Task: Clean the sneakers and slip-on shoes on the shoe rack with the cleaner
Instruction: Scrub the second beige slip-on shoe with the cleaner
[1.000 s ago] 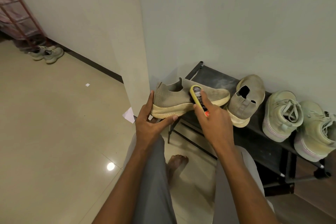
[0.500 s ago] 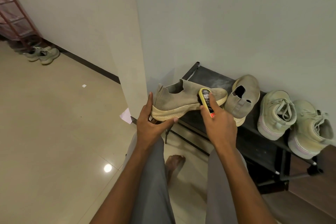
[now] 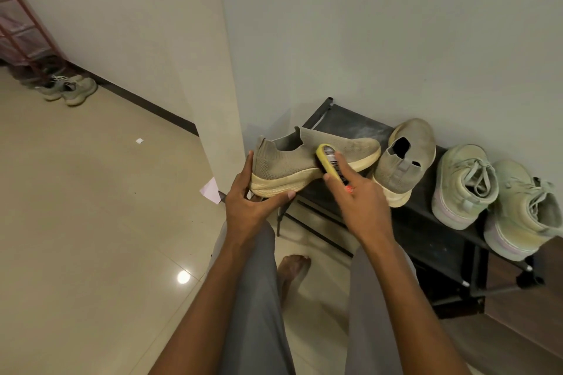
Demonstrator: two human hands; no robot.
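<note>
My left hand (image 3: 250,203) holds a khaki knit slip-on shoe (image 3: 307,158) by its heel and cream sole, lying on its side above the left end of the black shoe rack (image 3: 426,231). My right hand (image 3: 356,198) grips a yellow cleaner (image 3: 327,161) with a dark label and presses it against the middle of the shoe's side. The matching slip-on (image 3: 405,158) stands on the rack to the right, heel toward me. Beyond it stand two pale green lace-up sneakers (image 3: 463,184) (image 3: 524,210).
A wall corner (image 3: 225,119) juts out just left of the rack. A red rack (image 3: 21,24) and a pair of grey sneakers (image 3: 68,89) stand at the far left. Paper scraps (image 3: 210,190) lie on the tiled floor. My bare foot (image 3: 294,268) rests below.
My right hand has slid the yellow cleaner back toward the heel along the shoe's side, after moving it toward the toe half a second ago. My left hand keeps its hold.
</note>
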